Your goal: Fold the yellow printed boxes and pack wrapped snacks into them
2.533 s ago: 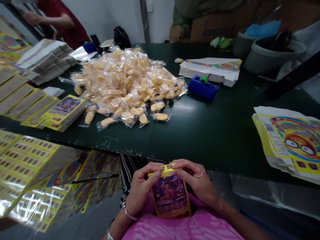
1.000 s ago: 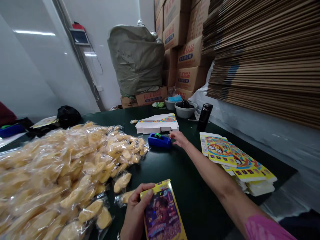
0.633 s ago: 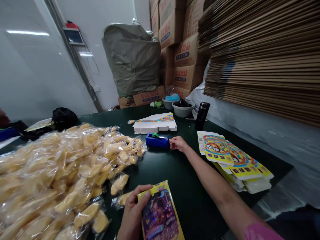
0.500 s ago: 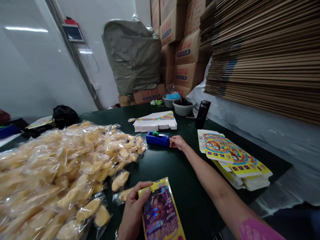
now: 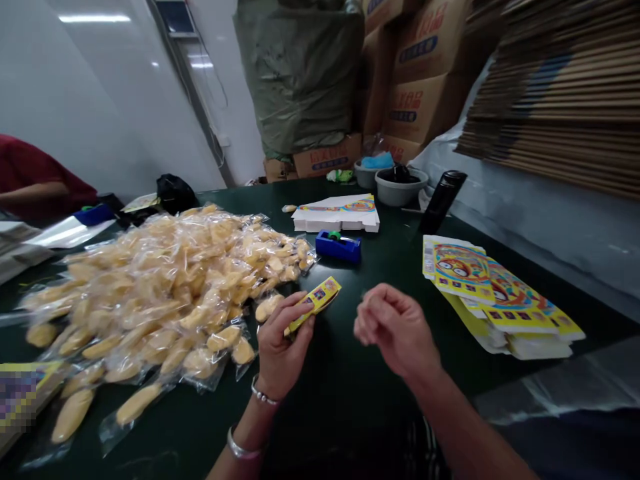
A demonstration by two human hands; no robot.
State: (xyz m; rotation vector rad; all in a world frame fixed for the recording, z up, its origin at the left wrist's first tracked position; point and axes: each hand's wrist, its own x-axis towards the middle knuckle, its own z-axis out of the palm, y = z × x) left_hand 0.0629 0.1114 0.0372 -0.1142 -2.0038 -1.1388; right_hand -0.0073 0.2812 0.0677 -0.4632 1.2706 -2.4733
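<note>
My left hand (image 5: 286,340) is closed around a yellow printed box (image 5: 316,303), its narrow end tilted up. To the right of the box is my right hand (image 5: 393,327), fingers curled in a pinch; whatever is between the fingertips is too small to make out. Beyond both hands stands a blue tape dispenser (image 5: 338,247) with a green core, touched by neither. A large heap of clear-wrapped yellowish pieces (image 5: 185,280) spreads to the left of my left hand.
Flattened yellow cartons (image 5: 500,293) lie at the right, near a black bottle (image 5: 443,200). White folded cartons (image 5: 337,215) and grey bowls (image 5: 401,187) are farther back. A person in a red sleeve (image 5: 40,170) is at the far left. Another yellow box (image 5: 25,400) lies at lower left.
My right hand has come back from the tape dispenser towards the box. My left hand has raised and turned the box, so its end now shows. The view has shifted, bringing in the red-sleeved person.
</note>
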